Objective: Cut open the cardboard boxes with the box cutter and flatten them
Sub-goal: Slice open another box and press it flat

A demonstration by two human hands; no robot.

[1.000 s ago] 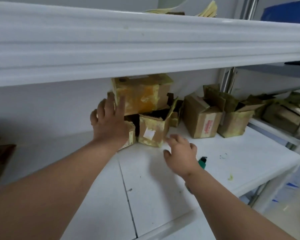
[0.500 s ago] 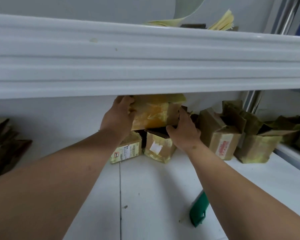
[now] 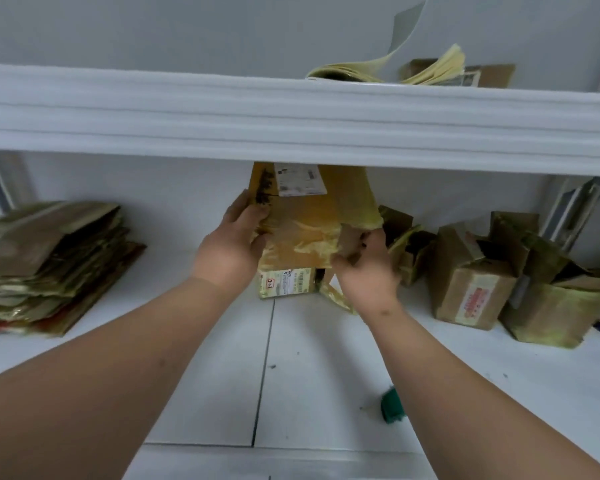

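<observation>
While both hands grip it, taped box point(image 3: 305, 233) (tilted) between left hand point(image 3: 234, 244), right hand point(image 3: 368, 268)

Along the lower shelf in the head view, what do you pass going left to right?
Stack of flattened cardboard → left hand → taped box held by both hands → right hand → open box with red label.

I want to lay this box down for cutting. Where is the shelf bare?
Bare shelf lies in front, between the forearms, from the small labelled box to the front edge; the box cutter borders its right. Crowded: flattened stack left, open boxes right.
</observation>
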